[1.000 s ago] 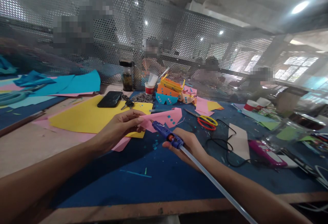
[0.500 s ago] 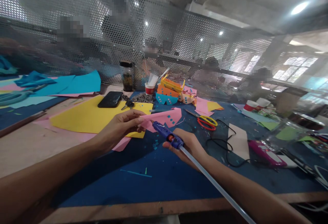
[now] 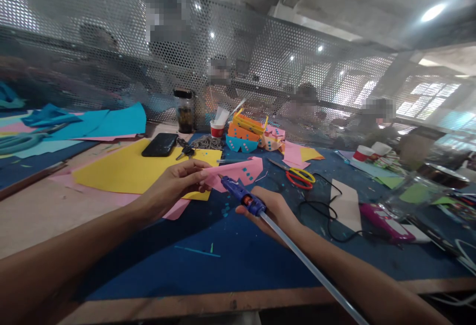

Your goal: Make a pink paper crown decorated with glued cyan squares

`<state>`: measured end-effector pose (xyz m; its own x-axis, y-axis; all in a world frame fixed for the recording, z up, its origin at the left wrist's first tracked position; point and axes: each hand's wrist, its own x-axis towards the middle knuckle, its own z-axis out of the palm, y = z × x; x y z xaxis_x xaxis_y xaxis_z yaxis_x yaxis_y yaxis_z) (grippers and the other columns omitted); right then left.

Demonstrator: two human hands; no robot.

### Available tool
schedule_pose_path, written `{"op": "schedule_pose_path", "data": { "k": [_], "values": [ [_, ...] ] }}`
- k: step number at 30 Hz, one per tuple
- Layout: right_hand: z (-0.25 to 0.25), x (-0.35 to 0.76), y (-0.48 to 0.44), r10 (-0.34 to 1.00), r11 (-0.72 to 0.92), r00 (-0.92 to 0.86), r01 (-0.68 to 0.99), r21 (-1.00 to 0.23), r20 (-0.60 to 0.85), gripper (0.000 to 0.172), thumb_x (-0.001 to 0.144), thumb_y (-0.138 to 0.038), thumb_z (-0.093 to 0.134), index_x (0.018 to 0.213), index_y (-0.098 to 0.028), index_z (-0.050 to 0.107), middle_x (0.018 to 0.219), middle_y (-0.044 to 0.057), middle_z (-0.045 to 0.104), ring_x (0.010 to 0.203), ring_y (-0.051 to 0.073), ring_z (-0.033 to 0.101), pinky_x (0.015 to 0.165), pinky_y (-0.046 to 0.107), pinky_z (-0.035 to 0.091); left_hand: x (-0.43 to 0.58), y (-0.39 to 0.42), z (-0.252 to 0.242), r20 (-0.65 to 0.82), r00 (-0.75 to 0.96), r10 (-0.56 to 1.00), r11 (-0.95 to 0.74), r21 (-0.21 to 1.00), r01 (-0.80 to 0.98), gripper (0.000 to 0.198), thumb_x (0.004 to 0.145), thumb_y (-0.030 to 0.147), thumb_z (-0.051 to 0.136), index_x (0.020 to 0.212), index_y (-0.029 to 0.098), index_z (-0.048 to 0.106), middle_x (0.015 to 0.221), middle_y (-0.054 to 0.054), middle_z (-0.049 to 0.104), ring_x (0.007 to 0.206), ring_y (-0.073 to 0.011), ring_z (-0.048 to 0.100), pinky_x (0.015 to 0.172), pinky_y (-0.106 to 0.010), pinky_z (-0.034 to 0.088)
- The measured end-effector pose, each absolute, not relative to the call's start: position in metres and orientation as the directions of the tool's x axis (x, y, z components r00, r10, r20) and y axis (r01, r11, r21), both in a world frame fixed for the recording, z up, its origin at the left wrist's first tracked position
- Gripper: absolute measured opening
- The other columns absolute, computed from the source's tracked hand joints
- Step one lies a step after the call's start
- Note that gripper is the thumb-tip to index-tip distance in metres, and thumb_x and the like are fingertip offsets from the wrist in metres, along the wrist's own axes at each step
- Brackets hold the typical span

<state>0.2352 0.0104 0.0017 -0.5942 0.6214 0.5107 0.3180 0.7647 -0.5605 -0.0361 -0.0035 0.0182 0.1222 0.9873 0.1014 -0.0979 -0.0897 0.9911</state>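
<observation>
Pink folded paper strip with small blue squares (image 3: pixel 232 169) is jutting out from the bare left hand (image 3: pixel 177 182) over the blue-covered wooden desk (image 3: pixel 163 283). The left fingers are pinching the strip at its left end. The bare right hand (image 3: pixel 277 207) is gripping a purple-blue plastic glue gun (image 3: pixel 234 188) just below and right of the strip; its fingers are wrapping round the gun, most of them hiding behind it. The nozzle is pointing at the strip's left part, and I cannot tell whether it is touching the paper. 1 long translucent glue stick (image 3: pixel 308 260) is running from the gun's rear, away from the strip.

Left of the strip, a large yellow paper sheet (image 3: pixel 111 169) is lying over pink paper sheets (image 3: pixel 179 209); a black rectangular phone (image 3: pixel 159 145) and dark metal keys (image 3: pixel 187 151) are resting at its far edge. Beyond the strip, a blue paper mask (image 3: pixel 241 144) and an orange paper mask (image 3: pixel 241 132) are standing close together, with a red-and-white paper cup (image 3: pixel 217 130) standing to their left. Right of the strip, metal scissors with red and yellow handles (image 3: pixel 293 172) are lying nearby, and farther right a magenta-and-white plastic device (image 3: pixel 385 222) is resting. Below the strip, small teal scraps (image 3: pixel 225 210) are lying scattered.
</observation>
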Motion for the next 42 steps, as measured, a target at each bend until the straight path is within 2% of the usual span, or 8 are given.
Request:
{"op": "schedule_pose_path", "data": {
  "k": [13, 22, 29, 33, 35, 42],
  "values": [
    [0.005, 0.234, 0.008, 0.642, 0.739, -0.582, 0.298, -0.604, 0.499, 0.023, 0.088, -0.034, 0.07, 0.079, -0.017, 0.057, 0.073, -0.003, 0.051, 0.063, 0.009, 0.044, 0.058, 0.021, 0.033, -0.038, -0.002, 0.016, 0.091, 0.11, 0.99, -0.081, 0.992, -0.096, 0.02, 0.084, 0.035, 0.076, 0.098, 0.022, 0.074, 0.082, -0.001, 0.069, 0.073, -0.0125, 0.062, 0.071, -0.023, 0.052],
    [0.0, 0.237, 0.012, 0.626, 0.762, -0.597, 0.332, -0.556, 0.501, 0.022, 0.087, -0.033, 0.071, 0.08, -0.017, 0.057, 0.074, -0.004, 0.052, 0.063, 0.009, 0.043, 0.059, 0.022, 0.031, -0.037, -0.002, 0.017, 0.095, 0.114, 0.989, -0.082, 0.991, -0.11, 0.018, 0.083, 0.034, 0.077, 0.097, 0.022, 0.074, 0.081, -0.001, 0.069, 0.072, -0.0115, 0.062, 0.07, -0.022, 0.053],
    [0.014, 0.233, 0.007, 0.658, 0.734, -0.59, 0.363, -0.574, 0.468, 0.033, 0.089, -0.042, 0.067, 0.073, -0.017, 0.055, 0.071, -0.002, 0.052, 0.062, 0.011, 0.045, 0.059, 0.023, 0.033, -0.038, -0.002, 0.017, 0.071, 0.095, 0.993, -0.058, 0.989, -0.138, 0.02, 0.081, 0.033, 0.079, 0.097, 0.021, 0.073, 0.078, 0.0, 0.068, 0.071, -0.0122, 0.063, 0.072, -0.024, 0.054],
    [0.025, 0.234, 0.001, 0.711, 0.653, -0.579, 0.332, -0.681, 0.4, 0.03, 0.091, -0.045, 0.065, 0.088, -0.016, 0.066, 0.079, 0.002, 0.061, 0.068, 0.013, 0.052, 0.063, 0.024, 0.039, -0.039, -0.001, 0.017, 0.046, 0.065, 0.997, -0.034, 0.984, -0.177, 0.022, 0.078, 0.031, 0.081, 0.095, 0.02, 0.073, 0.079, -0.001, 0.069, 0.07, -0.0138, 0.064, 0.071, -0.027, 0.055],
    [0.026, 0.236, -0.001, 0.748, 0.592, -0.552, 0.304, -0.746, 0.369, 0.03, 0.089, -0.047, 0.067, 0.093, -0.017, 0.067, 0.078, 0.001, 0.061, 0.067, 0.013, 0.051, 0.061, 0.024, 0.04, -0.038, 0.0, 0.018, 0.035, 0.049, 0.998, -0.024, 0.978, -0.207, 0.022, 0.077, 0.03, 0.082, 0.094, 0.02, 0.072, 0.078, -0.001, 0.068, 0.068, -0.0137, 0.064, 0.07, -0.027, 0.055],
    [0.018, 0.242, 0.005, 0.815, 0.403, -0.526, 0.211, -0.89, 0.244, 0.035, 0.087, -0.051, 0.069, 0.099, -0.019, 0.069, 0.081, 0.0, 0.064, 0.066, 0.011, 0.053, 0.061, 0.023, 0.043, -0.04, 0.004, 0.018, 0.011, -0.001, 1.0, -0.011, 0.96, -0.281, 0.023, 0.078, 0.026, 0.082, 0.096, 0.018, 0.07, 0.076, 0.001, 0.068, 0.065, -0.009, 0.062, 0.07, -0.021, 0.053]
  ]
}}
